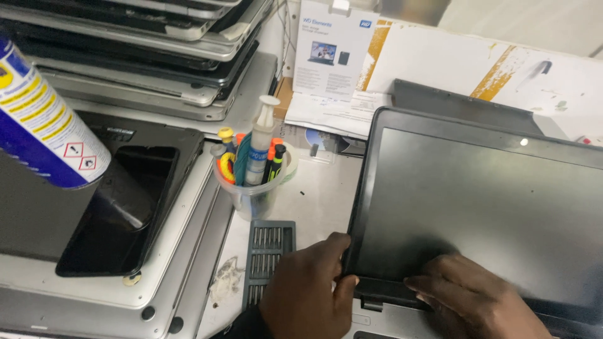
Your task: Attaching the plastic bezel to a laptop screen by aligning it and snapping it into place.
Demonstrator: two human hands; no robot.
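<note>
Laptop screen (477, 194) | left fingers (339, 248) grip corner edge; right fingers (452, 276) flat on bezel

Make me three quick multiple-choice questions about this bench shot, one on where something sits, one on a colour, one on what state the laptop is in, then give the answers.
1. Where does the clear tool cup stand?
A. left of the open laptop
B. on the laptop's screen
C. on the stacked laptops

2. What colour is the spray can?
A. red and white
B. blue and yellow
C. green

3. What state is the laptop's screen in?
A. lit
B. dark
C. covered with cloth

Answers: 1 A, the cup stands on the bench beside the screen's left edge. 2 B, blue body with yellow panels. 3 B, the panel shows plain black, with the left hand at its corner and the right hand on its lower edge.
</note>
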